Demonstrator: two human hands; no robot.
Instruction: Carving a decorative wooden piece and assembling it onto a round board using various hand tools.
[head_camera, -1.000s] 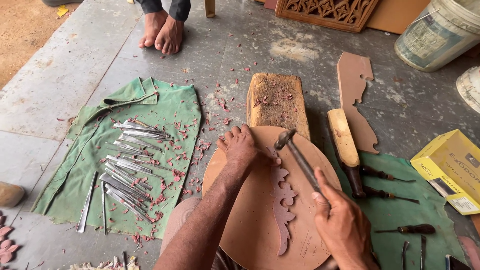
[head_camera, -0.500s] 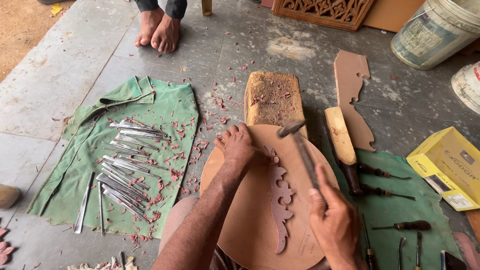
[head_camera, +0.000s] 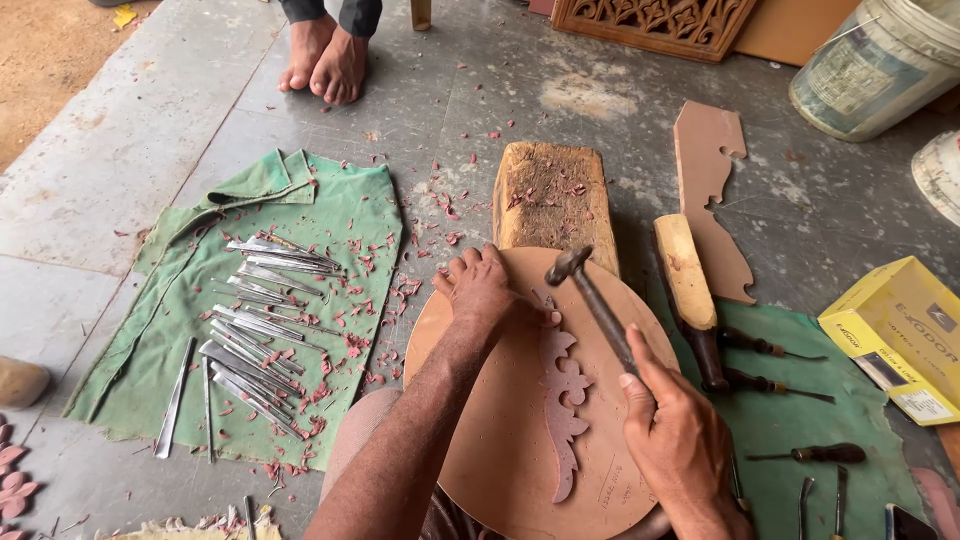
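- My left hand lay at the centre of the frame, fingers curled down and pressed on the upper part of the round board; whether it pinched a small tool under the fingertips I could not tell.
- My right hand sat lower right, closed around the handle of a hammer — its dark metal head pointed up-left, raised just above the left hand's knuckles.
- The carved scroll piece, a leafy cut-out in the same reddish-brown, lay flat on the board between the two hands, running from beside the left fingers down toward the bottom edge.
- The board itself rested low in the middle of the frame, over my knee as far as I could judge.
- Just above it stood a worn wooden block, its top sprinkled with reddish chips.
- Left of centre a green cloth was spread on the stone floor, carrying a row of metal chisels and scattered shavings.
- Right of the board lay a wooden mallet on a second green cloth, with dark-handled tools beside it.
- Far right — a yellow box; upper right, a bucket.
- Someone's bare feet stood at the top left.
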